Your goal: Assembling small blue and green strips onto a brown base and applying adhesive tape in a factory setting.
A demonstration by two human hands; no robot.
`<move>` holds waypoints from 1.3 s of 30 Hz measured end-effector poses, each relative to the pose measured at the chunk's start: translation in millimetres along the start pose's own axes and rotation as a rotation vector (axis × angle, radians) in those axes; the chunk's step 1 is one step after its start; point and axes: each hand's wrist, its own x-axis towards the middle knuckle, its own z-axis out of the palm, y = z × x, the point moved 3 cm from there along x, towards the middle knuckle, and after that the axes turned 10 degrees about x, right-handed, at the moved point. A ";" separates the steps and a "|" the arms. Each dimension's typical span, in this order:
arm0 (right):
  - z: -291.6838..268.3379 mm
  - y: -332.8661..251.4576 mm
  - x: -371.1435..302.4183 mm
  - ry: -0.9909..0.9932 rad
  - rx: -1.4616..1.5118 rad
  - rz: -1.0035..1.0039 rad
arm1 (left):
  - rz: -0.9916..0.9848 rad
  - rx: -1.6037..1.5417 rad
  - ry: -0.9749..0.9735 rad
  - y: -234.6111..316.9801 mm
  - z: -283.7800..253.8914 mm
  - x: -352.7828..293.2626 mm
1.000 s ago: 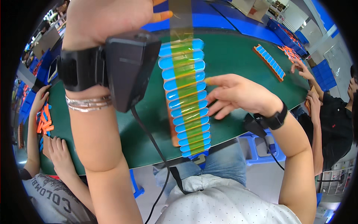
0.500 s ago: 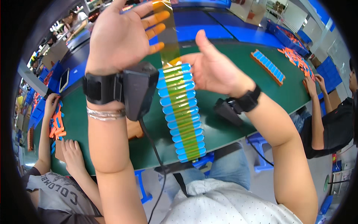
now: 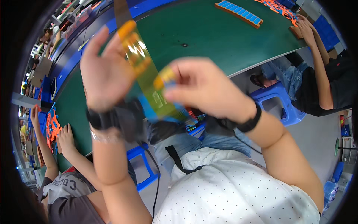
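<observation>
A long green table curves across the upper part of the view, with blue stools along its near edge. A person in a grey shirt sits at the lower left, one hand flat on the table beside a heap of orange pieces; another person in dark clothes sits at the right, reaching toward more orange pieces and a row of blue pieces at the far edge. Above the wearer's white dotted shirt, both hands are raised clear of the table. The left hand is spread open, palm toward the camera, a black device strapped at its wrist, and the yellow strip of tape runs across its fingertips. The right hand is pinched closed on the tape's lower stretch, where blurred blue pieces hang from it. The tape slants up between the two hands toward the top of the picture.
</observation>
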 end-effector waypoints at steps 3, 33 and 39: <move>12.5 23.7 -87.7 -0.601 -0.284 -0.090 | 0.153 0.137 0.397 -60.6 68.8 -41.3; -39.8 -30.9 -73.1 -0.108 0.110 -0.057 | 0.752 -0.095 0.002 104.2 -18.3 -2.1; -31.3 -20.2 -25.9 0.105 0.124 0.283 | 0.979 0.519 0.203 172.2 34.4 43.8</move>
